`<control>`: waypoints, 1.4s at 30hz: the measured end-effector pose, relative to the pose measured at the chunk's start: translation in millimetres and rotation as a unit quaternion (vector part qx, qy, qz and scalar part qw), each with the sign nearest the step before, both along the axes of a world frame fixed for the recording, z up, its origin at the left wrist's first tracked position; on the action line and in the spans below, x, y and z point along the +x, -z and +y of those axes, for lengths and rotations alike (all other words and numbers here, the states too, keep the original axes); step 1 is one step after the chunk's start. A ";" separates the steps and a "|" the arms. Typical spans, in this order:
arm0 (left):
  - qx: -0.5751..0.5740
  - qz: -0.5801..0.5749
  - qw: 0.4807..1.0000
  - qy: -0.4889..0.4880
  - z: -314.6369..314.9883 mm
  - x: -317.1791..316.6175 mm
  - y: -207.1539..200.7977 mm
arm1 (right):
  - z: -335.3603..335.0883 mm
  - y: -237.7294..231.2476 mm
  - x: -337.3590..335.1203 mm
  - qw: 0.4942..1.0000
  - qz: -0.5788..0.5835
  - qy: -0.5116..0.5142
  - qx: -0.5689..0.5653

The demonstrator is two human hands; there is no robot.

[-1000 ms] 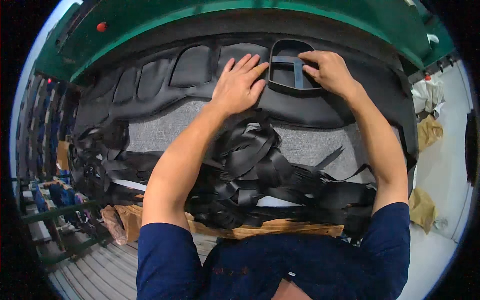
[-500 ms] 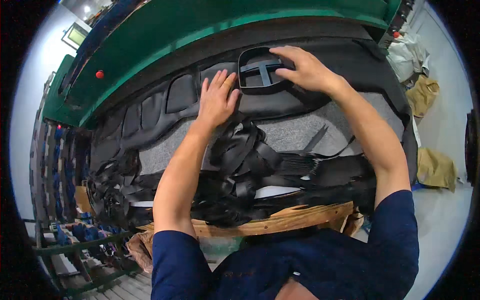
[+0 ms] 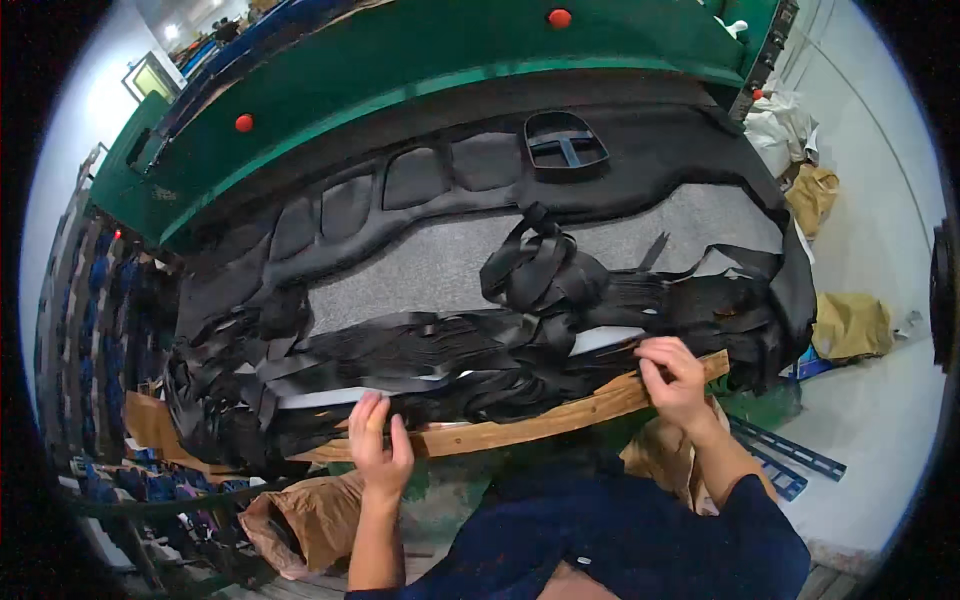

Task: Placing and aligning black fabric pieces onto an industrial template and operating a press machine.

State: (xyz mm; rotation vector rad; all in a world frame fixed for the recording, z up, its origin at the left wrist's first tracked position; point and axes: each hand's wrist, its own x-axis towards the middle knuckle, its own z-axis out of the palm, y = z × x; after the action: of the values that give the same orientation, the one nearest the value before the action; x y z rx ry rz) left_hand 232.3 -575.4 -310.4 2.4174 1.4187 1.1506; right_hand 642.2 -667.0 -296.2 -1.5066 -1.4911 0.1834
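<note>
Both my hands are at the near edge of the bench, by the wooden rail. My left hand (image 3: 380, 440) is over the rail's left part, fingers up and thumb apart, holding nothing. At the rail's right end my right hand (image 3: 678, 385) has bent fingers with a gap to the thumb, and nothing shows in it. A cutting die (image 3: 571, 150), a dark rounded frame with a T-shaped brace, stands on the black sheet (image 3: 660, 145) at the far side, away from both hands. Cut outlines of the same shape run in a row to its left.
A tangled heap of black strips (image 3: 545, 275) lies on the grey board (image 3: 420, 250). The green press beam (image 3: 400, 70) with red knobs spans the back. Brown paper bags (image 3: 310, 515) stand below the rail (image 3: 540, 425); sacks (image 3: 850, 325) are on the right floor.
Both hands have left the die and the sheet and come back toward me to the wooden rail. The die stays on the sheet. My view has shifted somewhat.
</note>
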 end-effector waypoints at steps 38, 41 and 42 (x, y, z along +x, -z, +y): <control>0.118 -0.040 0.991 -0.051 0.4 1.1 34.5 | 7.3 38.5 -74.4 0.973 -0.126 0.150 0.122; 0.115 -0.047 0.992 -0.037 -3.1 -0.6 34.5 | 4.0 36.3 -75.6 0.973 -0.141 0.138 0.120; 0.106 -0.047 0.993 -0.036 -3.6 -2.0 37.2 | 3.1 35.6 -75.7 0.973 -0.144 0.136 0.119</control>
State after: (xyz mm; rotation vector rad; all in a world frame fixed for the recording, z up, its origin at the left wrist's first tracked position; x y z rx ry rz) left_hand 230.3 -579.0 -347.6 2.4250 1.4311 1.4818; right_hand 566.5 -663.9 -331.8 -1.5664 -1.4494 -0.3786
